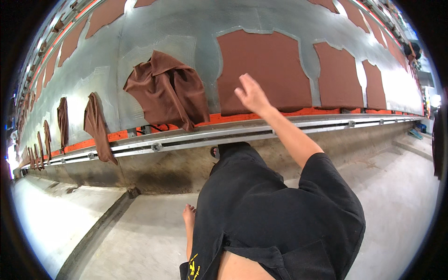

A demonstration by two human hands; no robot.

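My right hand (252, 94) is over the lower part of a brown cloth panel (261, 65) cut like a garment body. Its fingers are stretched and apart, with nothing in them; whether it touches the cloth I cannot tell. The panel lies flat and smooth on a grey metal table (205, 23). My left hand (189, 213) hangs low beside my body, away from the table. Its fingers look loosely bent, and no object shows in them. Left of the flat panel, a crumpled brown cloth piece (170, 88) lies in folds, one corner reaching over the table edge.
A metal rail (210, 136) with an orange strip (242, 116) runs along the near table edge. More flat brown panels (339, 77) lie to the right. Several folded pieces (96, 126) hang over the edge at left. Grey floor (154, 228) with a dark groove lies below.
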